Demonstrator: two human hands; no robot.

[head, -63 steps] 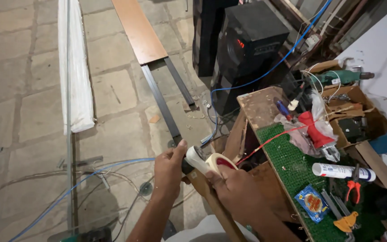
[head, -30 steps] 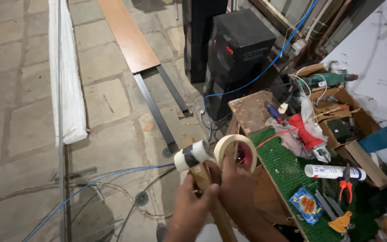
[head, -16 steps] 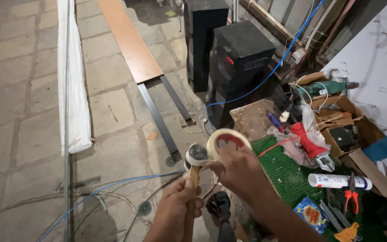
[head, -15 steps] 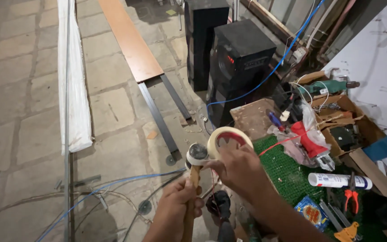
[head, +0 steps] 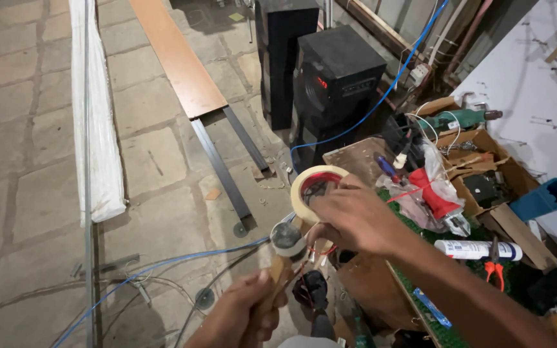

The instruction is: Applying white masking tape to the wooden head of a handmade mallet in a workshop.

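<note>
Beyond the grip stand two black speaker cabinets on the paved floor; to its right a green-topped bench crowded with tools. The right hand has lifted the roll of masking tape higher over the last two seconds and stays closed on it. The left hand still clenches a wooden handle, its taped end just under the roll. Any tape strand between them is hard to make out.

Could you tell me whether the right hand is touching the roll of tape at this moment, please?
Touching. The head view shows the right hand gripping the roll of tape, its fingers wrapped over the roll's rim with no gap between them.
</note>
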